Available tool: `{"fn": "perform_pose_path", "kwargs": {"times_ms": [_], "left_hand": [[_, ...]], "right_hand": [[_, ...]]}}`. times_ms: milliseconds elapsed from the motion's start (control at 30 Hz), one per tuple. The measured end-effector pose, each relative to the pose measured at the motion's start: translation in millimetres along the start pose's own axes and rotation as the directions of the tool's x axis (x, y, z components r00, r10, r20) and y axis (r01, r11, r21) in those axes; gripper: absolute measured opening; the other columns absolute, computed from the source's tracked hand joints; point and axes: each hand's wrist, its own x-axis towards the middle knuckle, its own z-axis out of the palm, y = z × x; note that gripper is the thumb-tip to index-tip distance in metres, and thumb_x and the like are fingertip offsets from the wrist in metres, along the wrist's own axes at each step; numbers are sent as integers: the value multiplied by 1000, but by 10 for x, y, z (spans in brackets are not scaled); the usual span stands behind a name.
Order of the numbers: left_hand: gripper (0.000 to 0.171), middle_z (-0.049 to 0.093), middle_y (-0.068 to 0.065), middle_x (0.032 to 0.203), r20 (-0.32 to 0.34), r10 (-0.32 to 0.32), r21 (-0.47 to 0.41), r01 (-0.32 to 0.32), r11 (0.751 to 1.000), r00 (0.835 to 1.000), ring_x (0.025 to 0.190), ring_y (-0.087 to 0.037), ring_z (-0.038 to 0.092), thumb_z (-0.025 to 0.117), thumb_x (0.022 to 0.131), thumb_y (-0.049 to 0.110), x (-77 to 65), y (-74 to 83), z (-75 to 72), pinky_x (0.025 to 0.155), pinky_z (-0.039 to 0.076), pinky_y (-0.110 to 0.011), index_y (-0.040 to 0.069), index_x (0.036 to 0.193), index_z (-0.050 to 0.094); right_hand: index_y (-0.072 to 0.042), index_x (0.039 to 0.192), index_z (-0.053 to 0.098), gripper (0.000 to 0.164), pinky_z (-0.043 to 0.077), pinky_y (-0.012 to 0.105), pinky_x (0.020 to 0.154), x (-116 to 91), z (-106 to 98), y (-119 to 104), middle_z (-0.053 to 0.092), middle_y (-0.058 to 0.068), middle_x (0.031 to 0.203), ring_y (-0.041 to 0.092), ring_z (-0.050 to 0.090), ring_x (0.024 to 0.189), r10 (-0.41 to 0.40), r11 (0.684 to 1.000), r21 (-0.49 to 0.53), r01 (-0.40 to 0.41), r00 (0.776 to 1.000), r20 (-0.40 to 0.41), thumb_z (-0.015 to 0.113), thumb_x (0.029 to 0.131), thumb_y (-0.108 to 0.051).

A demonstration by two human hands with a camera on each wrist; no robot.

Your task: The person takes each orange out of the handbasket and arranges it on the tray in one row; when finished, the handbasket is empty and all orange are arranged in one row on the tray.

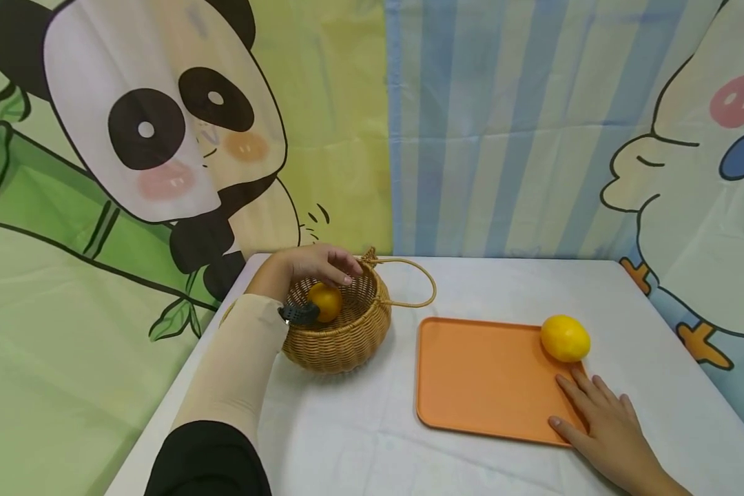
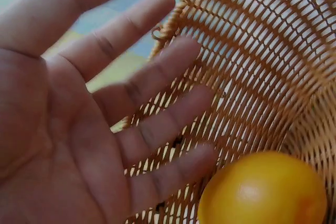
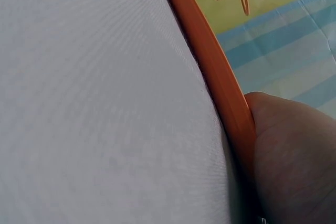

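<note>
Over the wicker basket (image 1: 341,351) my left hand (image 1: 322,264) hovers with its fingers spread and apart, holding nothing. Inside the basket lies a round orange (image 1: 325,301), just below that hand; the left wrist view shows the orange (image 2: 262,192) beside the fingertips. My right hand (image 1: 614,430) rests on the right edge of the orange tray (image 1: 483,379), fingers extended and thumb on the rim. A yellow lemon (image 1: 565,338) sits at the tray's far right corner, beyond the right fingertips. In the right wrist view part of the hand touches the tray's side (image 3: 220,82).
A white cloth (image 1: 359,441) covers the table. The basket's looped handle (image 1: 430,282) sticks out to the right, behind the tray. Printed curtains (image 1: 502,138) with a panda and a bird stand at the table's far edge and sides.
</note>
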Motion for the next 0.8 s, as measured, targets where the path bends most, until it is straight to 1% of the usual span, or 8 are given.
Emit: {"fn": "perform_pose_path", "kwargs": {"times_ms": [67,100,267,400,533,600,667,800], "left_hand": [[40,65,-9,141,-23,-9,23,9,1000,1000,132,-26,58,77,99,18,0,-21,24,112,48,-45,6,137,68],[41,65,-10,142,-31,-10,30,11,1000,999,133,-27,57,77,99,18,1,-26,36,113,46,-45,5,137,67],[46,61,-17,147,-63,-19,59,23,998,998,142,-38,49,76,98,16,-6,-43,85,117,40,-48,1,141,64],[47,58,-15,152,-76,-34,98,41,994,997,143,-39,48,76,99,15,-14,-88,93,117,39,-51,5,143,64],[53,54,-13,157,-80,-57,108,65,992,995,146,-38,45,77,98,18,-14,-149,89,119,39,-52,7,148,62],[57,50,-13,159,-81,-87,104,96,990,993,147,-38,43,78,98,20,-9,-183,84,118,39,-52,8,150,60],[61,46,-16,162,-71,-124,74,129,989,990,147,-39,42,77,98,20,-7,-200,86,118,40,-53,6,153,56],[67,38,-18,166,-45,-212,12,213,977,976,146,-39,41,76,97,19,-13,-209,103,117,41,-55,6,157,49]], "right_hand": [[2,161,41,103,-7,89,108,-2,3,2,22,37,167,68,14,147,-1,1000,6,1,1000,2,59,96,-76],[2,161,41,103,-8,88,108,-3,3,3,22,37,167,68,13,148,-1,1000,9,1,1000,3,59,96,-76],[2,161,41,102,-14,85,109,-6,5,17,21,36,168,68,12,148,-5,1000,11,5,1000,-1,59,97,-75],[2,161,41,102,-16,84,110,-7,3,21,20,36,169,67,12,149,-11,1000,16,11,1000,-5,59,97,-75],[1,161,41,102,-16,84,110,-8,7,17,21,35,169,67,12,149,-11,1000,22,11,1000,-5,59,96,-75],[1,161,42,101,-16,84,110,-11,6,16,21,35,169,67,12,149,-9,1000,23,9,1000,-8,60,96,-75],[1,161,42,101,-14,84,110,-16,6,14,22,36,168,66,13,149,-8,1000,17,8,1000,-11,60,96,-75],[1,161,42,100,-12,85,111,-32,-1,7,23,36,168,66,13,149,-10,1000,20,10,1000,-15,60,97,-74]]}}
